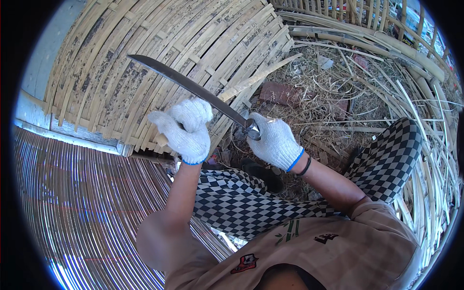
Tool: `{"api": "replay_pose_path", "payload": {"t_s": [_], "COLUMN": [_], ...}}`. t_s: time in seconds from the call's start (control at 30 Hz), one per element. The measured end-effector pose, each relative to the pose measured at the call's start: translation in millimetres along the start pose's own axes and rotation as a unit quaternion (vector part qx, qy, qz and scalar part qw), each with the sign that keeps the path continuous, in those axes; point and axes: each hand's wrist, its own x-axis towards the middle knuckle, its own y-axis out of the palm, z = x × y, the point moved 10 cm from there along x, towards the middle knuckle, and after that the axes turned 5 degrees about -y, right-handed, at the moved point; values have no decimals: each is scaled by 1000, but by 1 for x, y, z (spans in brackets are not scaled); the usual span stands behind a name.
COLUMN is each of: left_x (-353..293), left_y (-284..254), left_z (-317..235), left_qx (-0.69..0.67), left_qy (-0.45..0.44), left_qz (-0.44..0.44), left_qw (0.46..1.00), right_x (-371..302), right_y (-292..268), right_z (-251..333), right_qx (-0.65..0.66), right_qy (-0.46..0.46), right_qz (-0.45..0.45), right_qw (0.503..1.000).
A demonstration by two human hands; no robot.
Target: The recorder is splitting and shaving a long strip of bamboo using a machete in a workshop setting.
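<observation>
My right hand (274, 141), in a white knit glove with a blue cuff, is closed around the handle of a machete (186, 86). Its long dark blade slants up to the left, passing just beyond my other hand. My left hand (186, 129), gloved the same way, is closed on a pale bamboo strip (261, 74). One end of the strip pokes out below the fist; the rest runs up to the right, crossing behind the blade. The glove hides the gripped part, and whether the blade touches the strip I cannot tell.
A woven bamboo panel (111, 63) fills the upper left. Slatted bamboo (87, 208) spreads at lower left. Bricks (280, 94) lie among dry shavings (314, 63) ahead. Long split strips (425, 203) are heaped on the right, beside my checkered trouser leg (391, 154).
</observation>
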Motion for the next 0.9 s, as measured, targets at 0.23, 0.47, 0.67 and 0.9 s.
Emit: {"api": "replay_pose_path", "payload": {"t_s": [0.23, 0.47, 0.67, 0.9], "left_x": [-1, 0, 1, 4], "left_y": [8, 4, -3, 3], "left_z": [-2, 4, 2, 0], "left_qx": [17, 10, -14, 21], "left_qy": [-8, -30, -23, -6], "left_qz": [-13, 8, 0, 0], "left_qw": [1000, 999, 1000, 1000], "right_x": [0, 1, 1, 3], "right_y": [-3, -9, 0, 4], "right_z": [0, 3, -19, -10], "right_qx": [20, 112, 103, 34], "right_qy": [23, 17, 74, 31], "right_qz": [25, -3, 8, 20], "right_qw": [999, 994, 992, 999]}}
